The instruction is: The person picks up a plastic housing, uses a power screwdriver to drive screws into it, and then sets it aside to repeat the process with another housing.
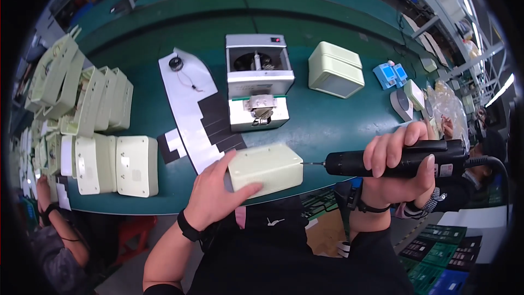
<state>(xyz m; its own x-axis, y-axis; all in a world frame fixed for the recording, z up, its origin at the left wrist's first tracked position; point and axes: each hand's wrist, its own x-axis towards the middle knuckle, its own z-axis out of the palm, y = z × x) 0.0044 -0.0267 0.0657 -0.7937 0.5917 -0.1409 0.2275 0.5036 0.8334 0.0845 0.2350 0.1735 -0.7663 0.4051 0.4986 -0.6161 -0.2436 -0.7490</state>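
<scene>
My left hand (pixel 218 191) grips a pale cream plastic housing (pixel 267 170) by its left end, thumb on the near face and fingers over the top, at the table's front edge. In my right hand (pixel 401 155) is a black electric screwdriver (pixel 346 164), held level with its cord trailing off to the right. Its thin bit points left and meets the housing's right end, near a corner; whether it sits in a screw hole I cannot tell. Beyond the housing stands a screw feeder (pixel 259 84), a grey-white box with an open top and a metal mechanism at its front.
Several cream housings (pixel 136 165) stand stacked at the left. White sheets (pixel 185 95) with black foam strips and a small round speaker (pixel 175 64) lie left of the feeder. Two joined cream housings (pixel 335 69) and a blue fixture (pixel 389 75) are at the right. Other people sit at both sides.
</scene>
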